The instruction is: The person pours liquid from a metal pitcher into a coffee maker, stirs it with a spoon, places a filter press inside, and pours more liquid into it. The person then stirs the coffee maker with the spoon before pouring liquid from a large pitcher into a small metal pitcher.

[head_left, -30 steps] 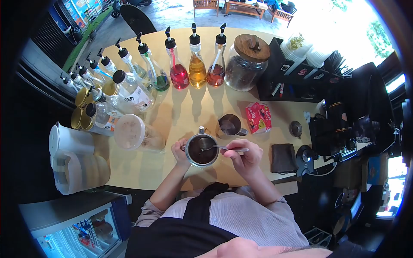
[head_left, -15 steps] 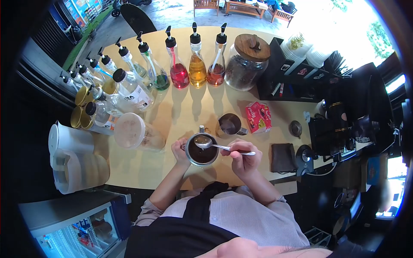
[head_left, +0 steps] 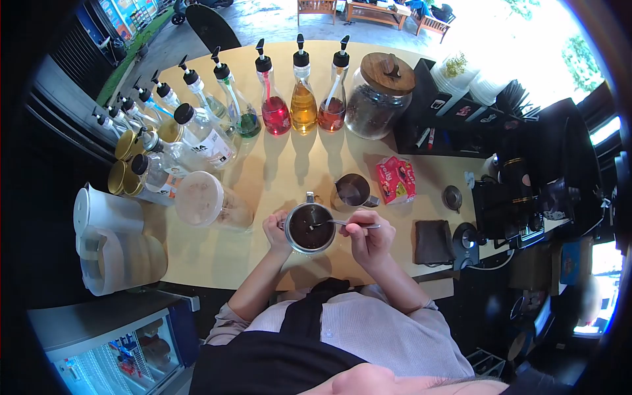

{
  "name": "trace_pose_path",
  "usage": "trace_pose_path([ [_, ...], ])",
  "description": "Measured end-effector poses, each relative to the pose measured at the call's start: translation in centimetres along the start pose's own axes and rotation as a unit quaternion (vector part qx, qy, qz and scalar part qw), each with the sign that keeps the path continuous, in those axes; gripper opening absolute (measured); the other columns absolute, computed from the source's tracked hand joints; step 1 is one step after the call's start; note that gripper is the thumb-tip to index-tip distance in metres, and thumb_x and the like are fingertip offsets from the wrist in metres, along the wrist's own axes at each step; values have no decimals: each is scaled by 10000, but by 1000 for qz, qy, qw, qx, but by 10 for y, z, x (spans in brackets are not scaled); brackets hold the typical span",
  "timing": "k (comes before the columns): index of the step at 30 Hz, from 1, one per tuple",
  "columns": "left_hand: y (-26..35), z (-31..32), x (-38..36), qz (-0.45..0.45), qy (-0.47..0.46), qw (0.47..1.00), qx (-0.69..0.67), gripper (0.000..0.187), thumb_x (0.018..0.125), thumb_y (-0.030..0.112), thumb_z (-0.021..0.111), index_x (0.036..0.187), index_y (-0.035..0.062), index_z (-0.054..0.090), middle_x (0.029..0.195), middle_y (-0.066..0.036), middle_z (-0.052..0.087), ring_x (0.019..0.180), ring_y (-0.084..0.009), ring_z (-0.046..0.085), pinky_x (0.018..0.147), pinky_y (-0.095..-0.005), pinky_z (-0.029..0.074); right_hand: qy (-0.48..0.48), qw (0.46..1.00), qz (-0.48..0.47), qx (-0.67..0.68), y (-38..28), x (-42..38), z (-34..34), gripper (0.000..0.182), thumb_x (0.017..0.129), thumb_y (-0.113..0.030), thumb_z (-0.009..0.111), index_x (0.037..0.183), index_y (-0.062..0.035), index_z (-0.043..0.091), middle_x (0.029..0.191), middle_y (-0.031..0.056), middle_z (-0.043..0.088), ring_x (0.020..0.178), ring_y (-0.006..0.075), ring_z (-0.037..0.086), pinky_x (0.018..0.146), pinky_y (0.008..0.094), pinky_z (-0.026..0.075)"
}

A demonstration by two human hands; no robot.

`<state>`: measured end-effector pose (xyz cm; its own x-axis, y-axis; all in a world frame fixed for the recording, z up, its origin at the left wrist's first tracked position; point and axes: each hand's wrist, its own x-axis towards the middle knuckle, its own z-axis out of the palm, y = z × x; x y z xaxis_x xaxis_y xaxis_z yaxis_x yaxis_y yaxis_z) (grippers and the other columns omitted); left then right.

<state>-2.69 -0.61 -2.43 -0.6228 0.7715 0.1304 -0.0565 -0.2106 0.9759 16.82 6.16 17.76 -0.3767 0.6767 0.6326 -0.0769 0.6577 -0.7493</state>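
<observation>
On the table (head_left: 276, 178), near the person, stands the cup (head_left: 309, 249) of dark liquid. The left hand (head_left: 277, 232) is curled round its side. The right hand (head_left: 370, 237), nearly closed, pinches the spoon (head_left: 352, 224), its far end in the liquid.

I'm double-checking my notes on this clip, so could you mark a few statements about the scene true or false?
1. The right hand holds a spoon. True.
2. The left hand grips a pump bottle. False: it holds the cup of dark liquid.
3. The big jar beyond the cup has a wooden lid. True.
4. The pink packet lies left of the cup. False: it lies right.
</observation>
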Motion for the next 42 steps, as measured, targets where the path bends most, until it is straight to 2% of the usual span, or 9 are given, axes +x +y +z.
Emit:
trace_pose_path([
  [4, 12, 3, -1, 18, 13, 992, 125, 572, 937, 328, 190, 751, 2, 621, 706, -90, 621, 691, -188, 547, 726, -350, 467, -25, 999, 48, -4, 2, -2, 1, 162, 864, -138, 641, 876, -4, 551, 681, 101, 606, 586, 210, 623, 531, 259, 466],
  [7, 3, 4, 0, -10, -14, 999, -37, 578, 937, 321, 180, 745, -1, 619, 694, -98, 621, 694, -194, 553, 752, -353, 473, -40, 997, 50, 36, -5, 0, 3, 256, 961, -225, 486, 899, 23, 505, 672, 103, 586, 589, 129, 580, 536, 238, 464],
  [9, 12, 21, 2, 22, 72, 990, -116, 492, 925, 353, 307, 524, 72, 257, 495, 18, 258, 473, -88, 228, 454, -290, 176, -46, 998, 25, 46, -9, 0, 3, 265, 964, -233, 475, 904, 23, 502, 682, 111, 586, 589, 144, 581, 533, 249, 465],
  [26, 0, 22, 2, -8, 99, 982, -162, 489, 932, 331, 293, 518, 73, 275, 484, 15, 300, 465, -71, 259, 447, -270, 209, -106, 971, -205, -66, -8, 18, -4, 137, 923, -92, 444, 907, 14, 529, 686, 132, 594, 519, 229, 533, 484, 298, 425],
  [28, -4, 15, 0, -23, 102, 975, -194, 487, 932, 328, 288, 518, 73, 275, 483, 14, 301, 464, -72, 266, 447, -269, 217, -87, 984, -149, -46, -7, 16, 0, 139, 932, -84, 434, 915, 16, 529, 691, 120, 598, 535, 206, 547, 505, 284, 437],
  [30, -1, -3, -1, -71, -30, 993, -93, 605, 915, 427, 187, 845, -4, 606, 821, -113, 640, 790, -184, 590, 801, -344, 481, -68, 993, -93, -26, -8, 14, 2, 141, 940, -75, 423, 923, 18, 528, 696, 108, 603, 551, 182, 562, 525, 271, 450],
  [32, -45, -27, 4, -39, -86, 982, -166, 622, 912, 438, 187, 881, -18, 608, 842, -121, 645, 801, -193, 593, 808, -354, 479, -22, 993, 115, 31, -11, 14, 3, 167, 964, -86, 407, 935, 29, 525, 709, 92, 613, 608, 131, 593, 572, 245, 477],
  [35, -51, -25, 3, -29, -104, 972, -211, 646, 907, 453, 185, 927, -36, 606, 872, -135, 649, 823, -212, 596, 820, -369, 475, -17, 982, 170, 80, -11, 22, -2, 215, 983, -131, 396, 948, 41, 522, 719, 87, 619, 660, 94, 608, 614, 226, 494],
  [42, -58, -25, 1, -69, -58, 976, -197, 655, 894, 473, 191, 986, -39, 590, 938, -162, 641, 894, -247, 599, 851, -379, 470, -62, 998, -4, -6, -27, 24, -12, 128, 933, -51, 449, 887, 35, 532, 715, 95, 618, 574, 154, 602, 501, 272, 487],
])
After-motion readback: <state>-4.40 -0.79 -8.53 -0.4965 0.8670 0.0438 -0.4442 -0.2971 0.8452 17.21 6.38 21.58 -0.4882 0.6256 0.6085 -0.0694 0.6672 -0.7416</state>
